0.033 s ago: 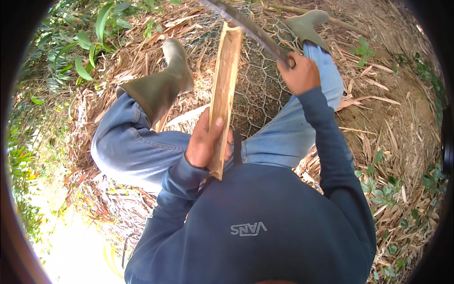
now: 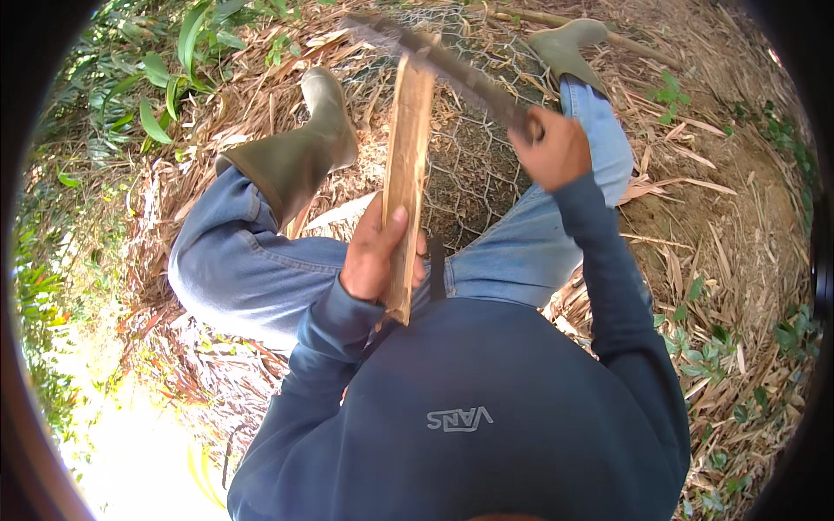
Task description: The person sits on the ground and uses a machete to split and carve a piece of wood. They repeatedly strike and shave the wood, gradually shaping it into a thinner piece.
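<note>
My left hand point(image 2: 373, 252) is wrapped round the lower part of a split bamboo piece point(image 2: 407, 143), thumb lying along its hollowed face. The piece stands up lengthwise between my legs, its near end close to my belly. A machete point(image 2: 476, 82) is gripped at its handle by my right hand point(image 2: 558, 149). Its dark blade, smeared by motion, slants up to the left and crosses the far end of the bamboo. Whether the edge touches the wood I cannot tell.
My legs are spread on either side, with a rubber boot point(image 2: 326, 122) on the left and another boot point(image 2: 569, 48) at the far right. Wire mesh point(image 2: 473, 152) lies on the ground between them. Dry bamboo shavings point(image 2: 695, 156) surround me, and leafy plants point(image 2: 152, 74) grow at the left.
The machete blade has swung down and to the left, onto or just over the bamboo's far end. The bamboo has shifted slightly left and turned a little in my left hand.
</note>
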`<action>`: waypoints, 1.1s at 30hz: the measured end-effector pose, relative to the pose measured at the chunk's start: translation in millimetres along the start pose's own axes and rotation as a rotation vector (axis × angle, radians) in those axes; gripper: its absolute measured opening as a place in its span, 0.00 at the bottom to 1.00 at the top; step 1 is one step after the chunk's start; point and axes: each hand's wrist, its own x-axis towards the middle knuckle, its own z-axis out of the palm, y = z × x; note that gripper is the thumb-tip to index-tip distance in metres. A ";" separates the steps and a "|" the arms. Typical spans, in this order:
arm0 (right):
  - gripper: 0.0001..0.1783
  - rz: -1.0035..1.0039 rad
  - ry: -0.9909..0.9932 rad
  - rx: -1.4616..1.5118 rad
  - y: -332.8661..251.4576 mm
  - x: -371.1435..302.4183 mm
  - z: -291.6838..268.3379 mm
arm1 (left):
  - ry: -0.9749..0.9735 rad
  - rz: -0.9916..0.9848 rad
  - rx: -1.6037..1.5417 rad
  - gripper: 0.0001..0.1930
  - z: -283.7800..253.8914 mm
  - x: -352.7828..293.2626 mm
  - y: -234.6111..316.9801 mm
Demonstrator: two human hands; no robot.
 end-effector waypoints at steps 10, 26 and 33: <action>0.13 -0.084 -0.132 -0.040 -38.8 -24.3 1.6 | -0.079 0.001 -0.031 0.16 -3.5 -11.8 -8.0; 0.12 -0.315 -0.117 -0.157 -23.9 -7.0 -2.1 | -0.139 0.029 0.000 0.17 -9.6 -2.5 -7.2; 0.12 -0.281 -0.101 -0.058 -26.3 -9.8 -12.4 | -0.165 0.016 0.039 0.20 -5.0 -5.2 -1.7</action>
